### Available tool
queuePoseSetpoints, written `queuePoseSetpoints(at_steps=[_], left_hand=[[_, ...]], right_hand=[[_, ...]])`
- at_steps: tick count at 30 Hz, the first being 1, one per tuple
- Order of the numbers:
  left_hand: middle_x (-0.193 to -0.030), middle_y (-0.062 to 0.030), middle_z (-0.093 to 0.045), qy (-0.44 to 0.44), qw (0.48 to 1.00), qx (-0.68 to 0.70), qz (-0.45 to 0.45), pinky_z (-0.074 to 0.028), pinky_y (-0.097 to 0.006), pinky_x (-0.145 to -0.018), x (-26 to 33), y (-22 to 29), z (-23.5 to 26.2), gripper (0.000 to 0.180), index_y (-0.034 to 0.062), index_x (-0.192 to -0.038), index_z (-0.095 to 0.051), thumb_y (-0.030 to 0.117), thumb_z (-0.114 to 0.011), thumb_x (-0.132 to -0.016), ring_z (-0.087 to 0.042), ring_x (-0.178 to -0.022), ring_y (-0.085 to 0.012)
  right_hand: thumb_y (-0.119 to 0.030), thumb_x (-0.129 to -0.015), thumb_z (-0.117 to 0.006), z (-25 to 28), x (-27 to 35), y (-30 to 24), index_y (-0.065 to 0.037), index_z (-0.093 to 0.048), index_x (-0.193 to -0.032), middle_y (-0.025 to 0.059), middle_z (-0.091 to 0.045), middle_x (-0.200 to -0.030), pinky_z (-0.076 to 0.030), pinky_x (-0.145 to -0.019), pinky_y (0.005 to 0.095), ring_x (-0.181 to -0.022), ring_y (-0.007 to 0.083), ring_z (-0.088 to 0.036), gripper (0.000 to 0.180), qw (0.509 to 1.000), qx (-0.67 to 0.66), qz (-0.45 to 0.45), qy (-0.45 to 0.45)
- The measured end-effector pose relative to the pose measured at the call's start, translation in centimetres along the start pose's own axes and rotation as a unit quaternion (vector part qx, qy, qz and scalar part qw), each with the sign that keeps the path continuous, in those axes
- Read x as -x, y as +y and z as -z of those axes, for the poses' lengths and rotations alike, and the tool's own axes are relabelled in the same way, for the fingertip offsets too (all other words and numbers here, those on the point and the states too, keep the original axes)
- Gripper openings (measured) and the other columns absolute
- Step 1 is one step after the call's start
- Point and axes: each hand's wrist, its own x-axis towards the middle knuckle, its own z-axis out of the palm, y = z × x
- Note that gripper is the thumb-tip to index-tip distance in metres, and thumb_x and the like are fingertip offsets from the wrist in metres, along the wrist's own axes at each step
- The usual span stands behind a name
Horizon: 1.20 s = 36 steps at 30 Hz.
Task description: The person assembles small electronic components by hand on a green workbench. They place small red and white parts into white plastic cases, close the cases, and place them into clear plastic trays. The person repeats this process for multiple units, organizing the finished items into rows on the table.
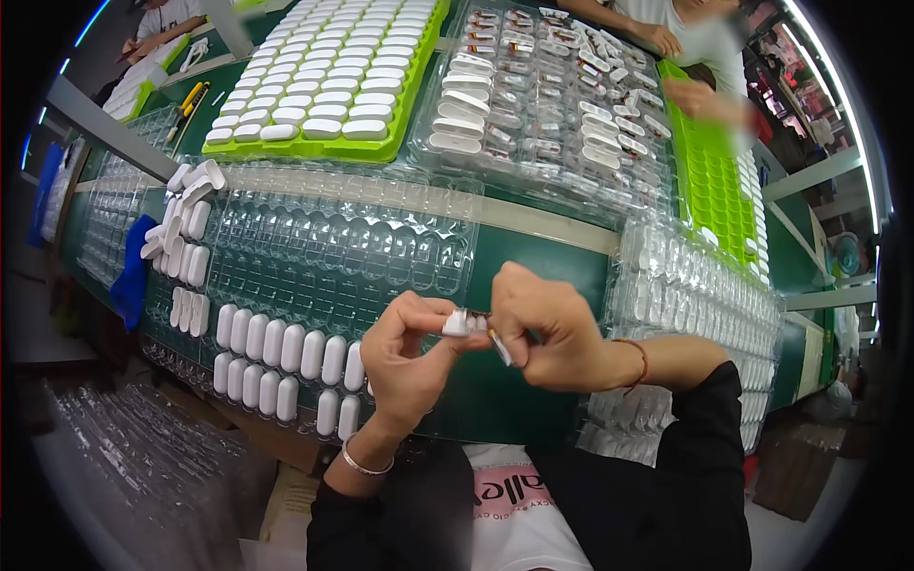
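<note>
White case [461, 324] gripped in left hand [407, 357], right hand [546, 328] pinching small strip [503, 350] by its end; looks half-done. Closed cases [291, 348] left of left hand look finished; loose parts [457, 127] beyond hands look pending.

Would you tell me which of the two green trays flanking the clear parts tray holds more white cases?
The left tray: white cases cover it; the right tray shows mostly green.

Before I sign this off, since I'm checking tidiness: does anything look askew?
Yes, the loose white shells at the picture's left: they lie jumbled at differing angles, some overlapping, while the white cases nearby sit in tidy rows.
</note>
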Motion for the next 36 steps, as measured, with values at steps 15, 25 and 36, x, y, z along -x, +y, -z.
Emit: queuePoseSetpoints(at_steps=[15, 25, 36], left_hand=[[-0.097, -0.0144, -0.064, -0.019, 0.992, 0.114, 0.043, -0.057, -0.026, -0.073, -0.7, 0.8, 1.4, 0.016, -0.0023, -0.093, -0.058, -0.007, -0.07, -0.083, -0.064, -0.084, -0.0146], [-0.098, -0.0136, -0.065, -0.038, 0.982, 0.166, 0.077, -0.055, -0.026, -0.071, -0.7, -0.9, 1.6, 0.013, -0.0025, -0.096, -0.059, 0.0, -0.068, -0.088, -0.065, -0.082, -0.0143], [-0.109, -0.0134, -0.066, -0.018, 0.995, 0.076, 0.064, -0.054, -0.028, -0.085, 0.1, 1.0, 0.8, 0.031, -0.0062, -0.118, -0.056, -0.002, -0.066, -0.089, -0.065, -0.097, -0.015]], right_hand=[[0.01, -0.076, -0.063, 4.0, -2.2, 0.4, -0.009, -0.066, -0.104, 0.0091, -0.058, -0.118, -0.048, -0.085, 0.0352, -0.1, 0.0269, -0.056, 0.034, 0.953, 0.12, 0.261, -0.095], [-0.01, -0.072, -0.077, 2.1, -1.4, 1.4, -0.009, -0.065, -0.097, 0.0054, -0.06, -0.102, -0.051, -0.068, 0.0335, -0.084, 0.0244, -0.057, 0.028, 0.954, 0.123, 0.266, -0.054], [-0.004, -0.081, -0.073, 2.2, -1.2, 1.3, -0.002, -0.068, -0.097, 0.0086, -0.068, -0.09, -0.053, -0.068, 0.0301, -0.082, 0.0198, -0.062, 0.017, 0.989, -0.052, 0.131, -0.034]])
